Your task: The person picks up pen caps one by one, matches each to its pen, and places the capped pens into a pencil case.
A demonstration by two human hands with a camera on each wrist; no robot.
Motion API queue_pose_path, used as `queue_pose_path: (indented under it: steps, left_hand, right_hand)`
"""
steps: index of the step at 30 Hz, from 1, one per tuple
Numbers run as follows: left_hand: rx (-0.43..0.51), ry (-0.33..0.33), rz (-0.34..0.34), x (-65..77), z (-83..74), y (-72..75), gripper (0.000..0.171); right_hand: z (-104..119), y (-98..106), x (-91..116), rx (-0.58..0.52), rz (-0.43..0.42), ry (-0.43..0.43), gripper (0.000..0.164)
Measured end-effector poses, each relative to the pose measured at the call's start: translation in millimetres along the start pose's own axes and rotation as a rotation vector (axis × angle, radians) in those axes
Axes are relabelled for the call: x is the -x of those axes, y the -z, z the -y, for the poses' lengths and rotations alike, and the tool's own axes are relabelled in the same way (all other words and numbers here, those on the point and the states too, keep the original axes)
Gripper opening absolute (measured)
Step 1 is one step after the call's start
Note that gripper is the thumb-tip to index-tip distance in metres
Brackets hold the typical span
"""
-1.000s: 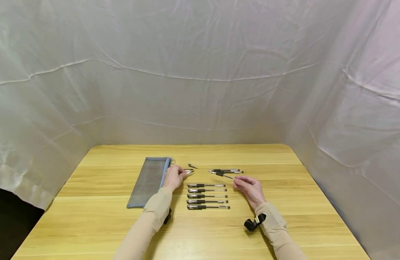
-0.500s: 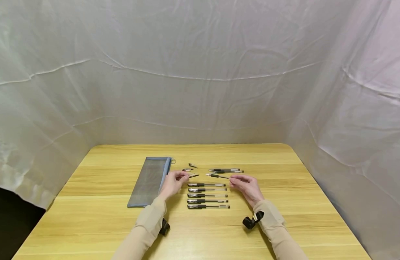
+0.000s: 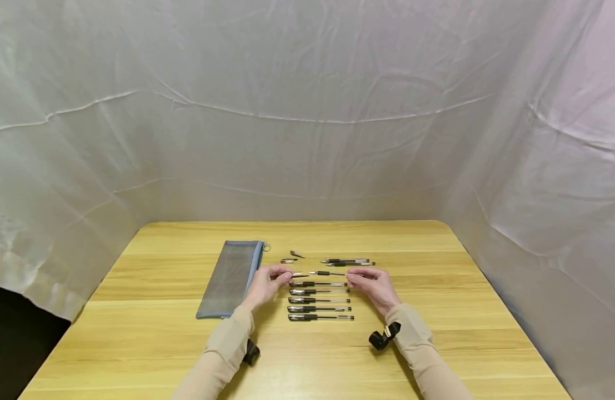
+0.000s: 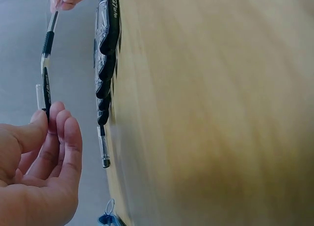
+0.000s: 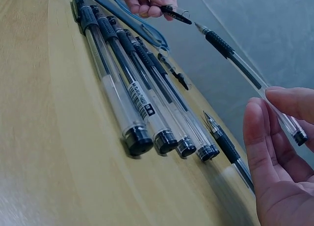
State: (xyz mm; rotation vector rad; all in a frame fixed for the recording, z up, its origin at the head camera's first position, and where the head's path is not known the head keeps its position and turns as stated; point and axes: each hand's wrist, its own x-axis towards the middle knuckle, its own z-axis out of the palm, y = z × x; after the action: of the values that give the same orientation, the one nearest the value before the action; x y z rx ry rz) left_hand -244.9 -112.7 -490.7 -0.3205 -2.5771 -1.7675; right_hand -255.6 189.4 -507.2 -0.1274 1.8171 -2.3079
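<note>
My left hand [image 3: 268, 284] pinches a black pen cap with a clear clip [image 5: 176, 14] between thumb and fingertips, its mouth facing right. Opposite it, my right hand [image 3: 374, 286] holds an uncapped gel pen [image 5: 238, 62] by the rear of its clear barrel. The pen's tip points left at the cap. In the right wrist view a small gap shows between tip and cap; in the left wrist view they overlap. Both are held above the table, just beyond a row of capped gel pens [image 3: 318, 300].
Two uncapped pens [image 3: 348, 263] lie farther back on the wooden table [image 3: 412, 244]. Left of them are two loose caps [image 3: 289, 260]. A grey mesh zip pouch with blue edging [image 3: 227, 278] lies beside my left hand. Pale curtains [image 3: 307, 155] surround the table.
My left hand has picked up a cap from beside the loose ones and drawn it slightly nearer. My right hand has moved left, bringing the pen level and its tip closer to the cap.
</note>
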Motion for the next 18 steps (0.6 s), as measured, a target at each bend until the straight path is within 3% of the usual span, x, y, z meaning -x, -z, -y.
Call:
queue_pose_path:
  steps: [8, 18]
  left_hand:
    - [0.043, -0.009, 0.048, -0.6, 0.5, -1.4, 0.019]
    - [0.055, -0.017, 0.060, -0.7, -1.4, -3.1, 0.020]
  right_hand:
    - [-1.4, -1.7, -0.2, 0.015, 0.034, 0.011, 0.028]
    - [1.3, -5.1, 0.9, 0.015, 0.072, 0.029, 0.028]
